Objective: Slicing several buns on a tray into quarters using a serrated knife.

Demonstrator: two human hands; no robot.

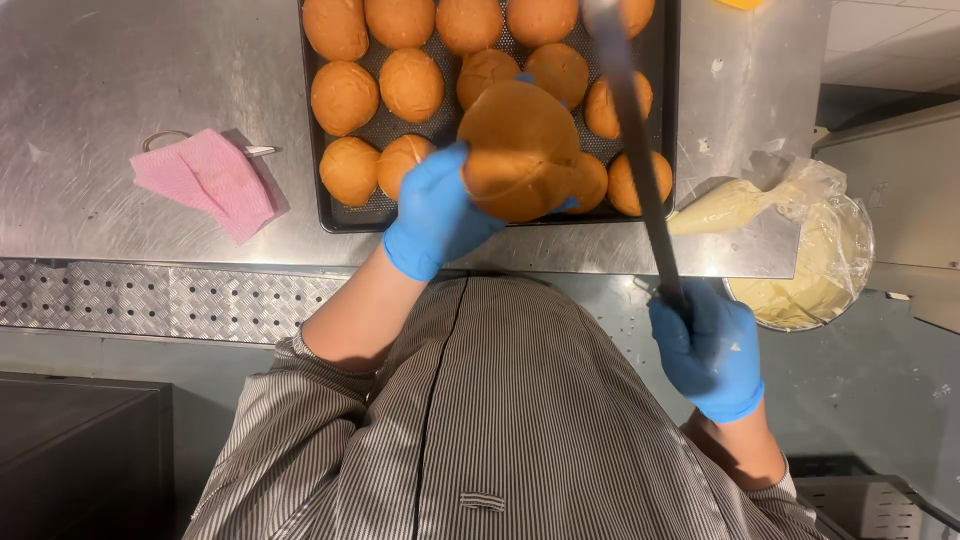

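Fingers of the left hand [435,215] grip a bun [518,150] above the tray [668,100]. Right hand [712,350] clasps the long knife [635,140]; best to cut level, blade clear of fingertips.

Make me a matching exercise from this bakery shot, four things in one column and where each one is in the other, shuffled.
Things:
1. bun
2. long knife
3. pink cloth
4. piping bag

Places:
A. lying on the steel counter left of the tray
B. gripped by the right hand
C. held in the left hand over the baking tray
D. resting on the counter edge right of the tray, above a bowl of cream

Pairs: 1-C, 2-B, 3-A, 4-D
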